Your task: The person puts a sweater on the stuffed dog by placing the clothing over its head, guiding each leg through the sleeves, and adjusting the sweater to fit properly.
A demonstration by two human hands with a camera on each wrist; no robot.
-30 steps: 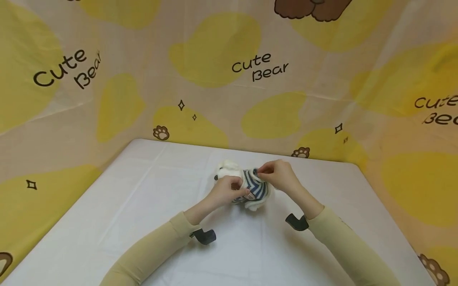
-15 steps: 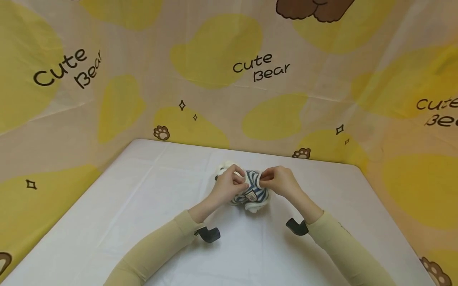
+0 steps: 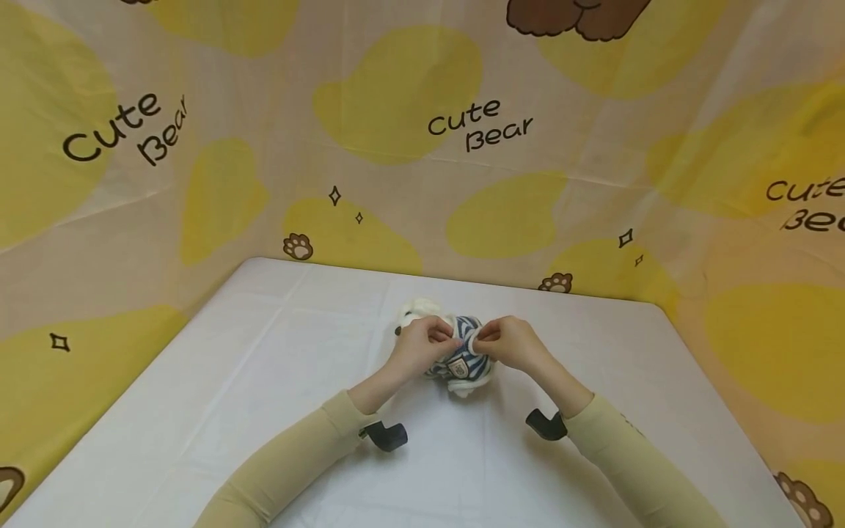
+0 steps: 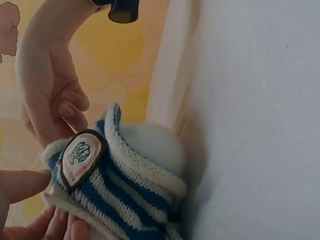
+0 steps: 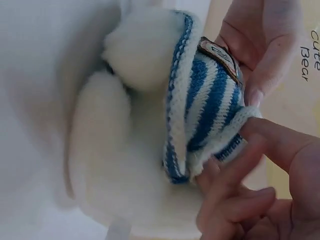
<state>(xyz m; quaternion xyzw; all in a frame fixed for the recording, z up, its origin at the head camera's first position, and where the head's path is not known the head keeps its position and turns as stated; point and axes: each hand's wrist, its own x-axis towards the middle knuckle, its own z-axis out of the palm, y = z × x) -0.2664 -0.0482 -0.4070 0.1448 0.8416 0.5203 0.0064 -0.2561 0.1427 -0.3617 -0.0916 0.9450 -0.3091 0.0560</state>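
Observation:
A white plush dog [image 3: 411,311] wears a blue-and-white striped knit sweater [image 3: 469,328] with a small patch [image 4: 82,156] sewn on. In the head view its muzzle points left. My left hand [image 3: 418,349] pinches the sweater's edge between thumb and fingers on the head side. From the other side, my right hand [image 3: 516,345] pinches the white trim by the dog's rear. The right wrist view shows the right index finger [image 5: 272,142] at that trim [image 5: 235,127], with a fluffy white leg [image 5: 100,107] beneath. Part of the dog's head is hidden behind my left hand.
A white-covered table [image 3: 264,381] lies under the toy. Behind it hangs a yellow and beige curtain [image 3: 396,110] with bear prints. Dark wrist-camera mounts [image 3: 388,437] stick out below both beige sleeves [image 3: 297,447].
My right hand has come lower and nearer the left, drawing the striped trim with it. The left hand has shifted up slightly, and the sweater's patch now shows more fully.

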